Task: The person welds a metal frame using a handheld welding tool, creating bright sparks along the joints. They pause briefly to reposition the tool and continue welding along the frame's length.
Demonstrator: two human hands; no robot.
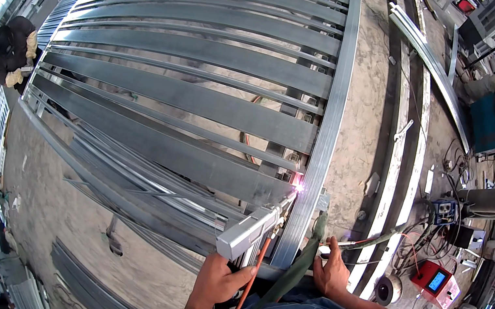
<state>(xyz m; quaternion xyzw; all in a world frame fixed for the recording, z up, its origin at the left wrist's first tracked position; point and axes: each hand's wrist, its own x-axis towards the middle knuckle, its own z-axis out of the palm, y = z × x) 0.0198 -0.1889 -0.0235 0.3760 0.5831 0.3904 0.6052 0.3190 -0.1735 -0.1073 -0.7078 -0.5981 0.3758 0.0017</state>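
My left hand (220, 279) is wrapped round the handle of a boxy silver welding gun (244, 230). The gun's nozzle points up and right to a bright pinkish spark (299, 188), where a flat grey slat meets the long side rail (324, 135) of a metal frame. An orange hose (259, 262) runs down from the gun past my fingers. To the right of the rail, my right hand (332, 272) is closed beside a green sleeved cable (302, 263). A small white thing (324, 251) shows at its fingers, too small to name.
Wide slats (199, 53) and thin bars fill the frame. Another person in gloves (17, 51) is at its far left edge. Long beams (399, 175) lie on the floor to the right, with a red box with a screen (435, 282), a wire spool (388, 290) and tangled cables.
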